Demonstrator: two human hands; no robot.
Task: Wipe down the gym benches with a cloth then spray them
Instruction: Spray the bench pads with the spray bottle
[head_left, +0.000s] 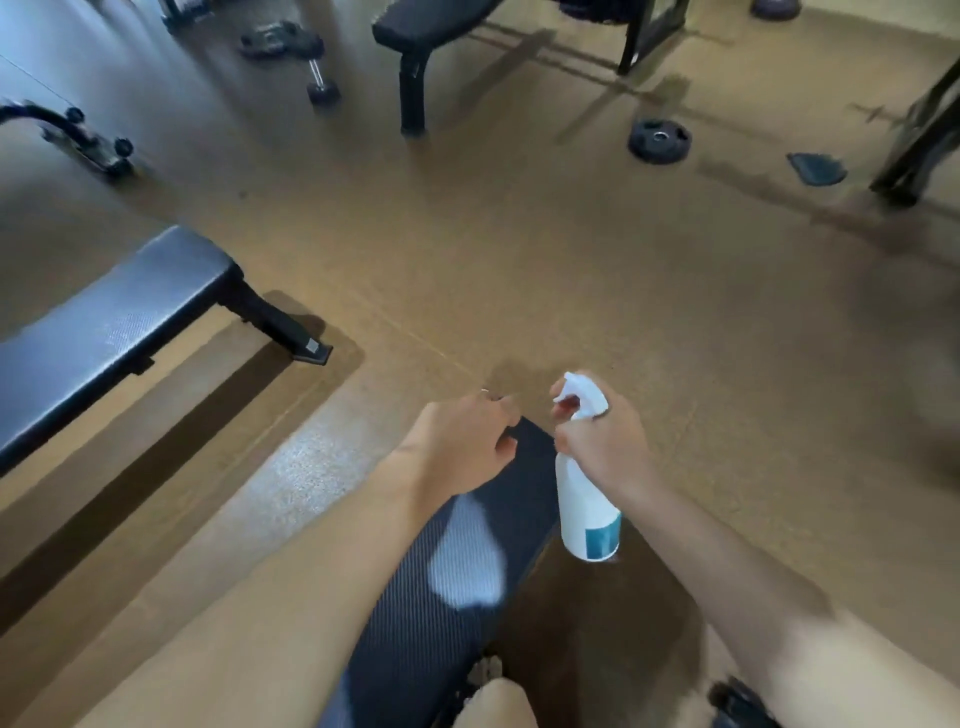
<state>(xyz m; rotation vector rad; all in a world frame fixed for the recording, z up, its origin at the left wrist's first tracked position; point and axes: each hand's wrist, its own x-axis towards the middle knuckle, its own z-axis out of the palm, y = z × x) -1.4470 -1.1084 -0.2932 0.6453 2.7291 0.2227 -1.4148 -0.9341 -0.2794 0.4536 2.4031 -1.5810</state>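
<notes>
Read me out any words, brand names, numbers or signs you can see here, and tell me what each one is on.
No text can be read.
Spray bottle in the right hand: its blue label is too blurred to read.
Weight plate on the floor: any markings are too small to tell.
Benches: no lettering visible.

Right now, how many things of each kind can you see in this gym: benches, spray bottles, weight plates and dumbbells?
Benches: 3, one under the hands, one at left, one far off.
Spray bottles: 1, held in the right hand.
Weight plates: 1.
Dumbbells: 1.
Total: 6.
</notes>
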